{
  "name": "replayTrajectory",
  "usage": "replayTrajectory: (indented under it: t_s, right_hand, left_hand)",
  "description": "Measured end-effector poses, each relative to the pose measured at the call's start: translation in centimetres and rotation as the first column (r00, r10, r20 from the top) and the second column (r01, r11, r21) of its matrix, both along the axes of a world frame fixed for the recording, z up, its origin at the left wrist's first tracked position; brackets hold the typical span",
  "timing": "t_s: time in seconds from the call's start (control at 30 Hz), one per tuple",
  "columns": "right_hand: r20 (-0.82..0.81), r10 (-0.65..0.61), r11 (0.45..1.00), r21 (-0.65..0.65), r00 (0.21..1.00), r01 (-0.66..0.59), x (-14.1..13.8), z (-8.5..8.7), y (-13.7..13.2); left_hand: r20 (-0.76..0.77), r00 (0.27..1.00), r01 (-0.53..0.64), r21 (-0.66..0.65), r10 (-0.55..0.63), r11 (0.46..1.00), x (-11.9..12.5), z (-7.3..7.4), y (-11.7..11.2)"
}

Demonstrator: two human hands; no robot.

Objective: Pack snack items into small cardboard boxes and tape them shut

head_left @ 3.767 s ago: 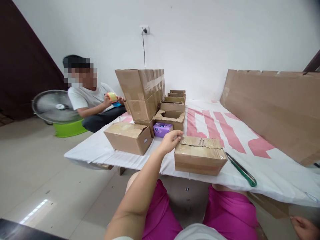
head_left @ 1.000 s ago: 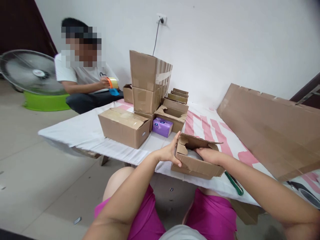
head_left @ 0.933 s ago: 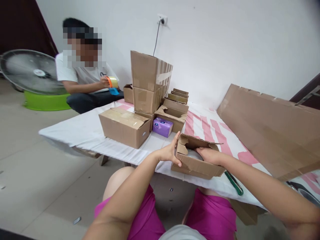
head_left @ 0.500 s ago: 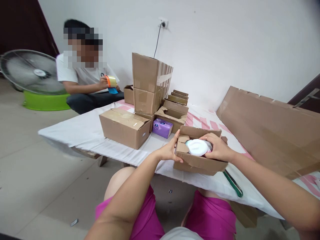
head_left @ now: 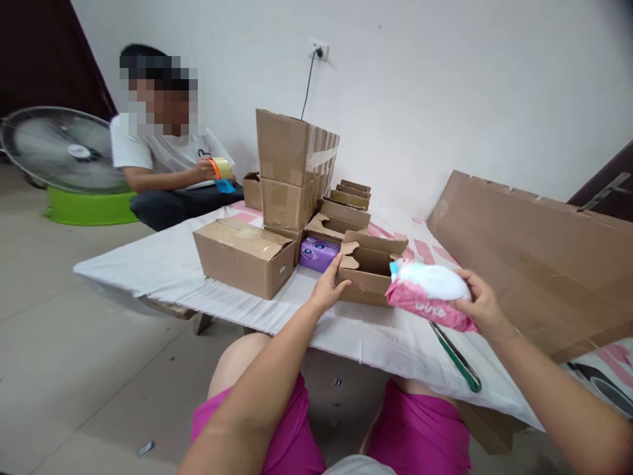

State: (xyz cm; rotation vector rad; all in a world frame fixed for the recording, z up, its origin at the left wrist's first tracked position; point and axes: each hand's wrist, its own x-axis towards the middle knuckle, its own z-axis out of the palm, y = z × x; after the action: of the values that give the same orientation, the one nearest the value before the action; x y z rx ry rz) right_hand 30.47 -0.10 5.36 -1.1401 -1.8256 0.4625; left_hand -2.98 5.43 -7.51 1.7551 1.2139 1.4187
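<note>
My right hand (head_left: 482, 303) grips one end of a pink-and-white soft pack (head_left: 429, 295) with pale lettering on its side and a light blue corner. The pack is held in the air, just right of an open cardboard box (head_left: 364, 287), and hides part of that box. My left hand (head_left: 329, 285) holds the left end of this box, thumb at the front and fingers at the back edge. The box stands on the cloth-covered table with its flaps up. Right behind my left hand lies a purple printed pack (head_left: 317, 253).
A closed carton (head_left: 242, 257) stands at left, with stacked cartons (head_left: 284, 175) behind it. More open boxes (head_left: 345, 214) line up at the back. A green-handled tool (head_left: 457, 359) lies at the front edge. A large cardboard sheet (head_left: 534, 264) leans at right. A person (head_left: 163, 152) holds a tape dispenser.
My right hand has lifted the soft pack out of the box and moved right with it. The box now sits farther back, against the purple pack, with my left hand still on it.
</note>
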Motion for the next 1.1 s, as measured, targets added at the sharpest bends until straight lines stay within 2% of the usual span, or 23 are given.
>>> replayTrajectory:
  t_s: [0.07,0.1,0.17,0.27,0.33,0.4,0.47,0.5,0.57,0.6,0.67,0.73,0.87,0.93,1.0,1.1]
  right_hand:
    - [0.13,0.032,0.999,0.015,0.991,-0.034,-0.3,-2.7,-1.1]
    - [0.19,0.05,0.998,0.023,0.98,-0.055,-0.5,-4.1,-1.6]
    - [0.283,0.085,0.995,0.016,0.955,-0.093,-0.7,-7.2,-2.1]
    - [0.306,0.028,0.998,-0.055,0.952,-0.012,-0.1,-10.8,-2.3]
    - [0.309,-0.013,0.994,-0.1,0.951,0.047,0.8,-12.4,-2.5]
    - [0.326,-0.007,0.992,-0.115,0.945,0.047,1.7,-13.4,-2.8]
    - [0.309,-0.008,0.993,-0.109,0.951,0.044,2.2,-14.4,-3.2]
    - [0.275,-0.031,0.992,-0.108,0.961,0.063,2.4,-15.0,-3.4]
    - [0.157,-0.136,0.98,-0.123,0.978,0.156,2.4,-16.4,-3.7]
    - [0.087,-0.22,0.963,-0.142,0.972,0.23,2.4,-17.1,-3.9]
    - [-0.025,-0.374,0.912,-0.194,0.927,0.362,2.1,-18.2,-4.3]
    - [-0.082,-0.45,0.876,-0.237,0.889,0.421,1.7,-18.8,-4.8]
    - [-0.099,-0.401,0.879,-0.322,0.911,0.352,0.4,-18.2,-6.4]
    - [-0.098,-0.413,0.867,-0.346,0.905,0.358,-0.1,-17.7,-7.3]
    - [-0.108,-0.472,0.845,-0.337,0.875,0.415,-0.2,-17.4,-8.0]
    - [-0.156,-0.553,0.825,-0.241,0.818,0.512,0.1,-17.0,-8.6]
  left_hand:
    - [-0.031,0.996,-0.081,-0.021,0.08,0.997,0.6,0.0,-0.2]
    - [-0.058,0.99,-0.126,0.01,0.126,0.992,0.9,0.2,-0.4]
    - [-0.113,0.962,-0.23,0.15,0.248,0.962,1.5,0.8,-1.2]
    - [-0.169,0.898,-0.323,0.375,0.407,0.869,2.5,2.1,-3.3]
    - [-0.226,0.887,-0.266,0.462,0.402,0.846,3.3,2.9,-4.9]
    - [-0.345,0.894,-0.094,0.478,0.286,0.873,4.2,3.3,-6.4]
    - [-0.506,0.852,0.086,0.388,0.134,0.918,5.3,3.3,-7.3]
    - [-0.583,0.809,0.135,0.304,0.072,0.943,5.8,3.0,-7.6]
    - [-0.703,0.711,0.125,0.095,-0.022,0.988,6.8,2.4,-7.8]
    - [-0.737,0.673,0.091,-0.007,-0.066,0.996,7.2,2.0,-7.8]
    - [-0.752,0.64,0.052,-0.163,-0.158,0.985,7.8,1.3,-7.6]
    - [-0.726,0.65,0.076,-0.231,-0.224,0.97,8.1,0.8,-7.4]
    - [-0.668,0.696,0.116,-0.257,-0.263,0.959,8.4,0.7,-7.7]
    - [-0.628,0.734,0.139,-0.236,-0.26,0.962,8.6,0.6,-8.3]
    - [-0.562,0.791,0.189,-0.152,-0.242,0.97,9.1,0.2,-9.0]
    - [-0.416,0.892,0.226,0.076,-0.175,0.971,9.9,-0.5,-9.8]
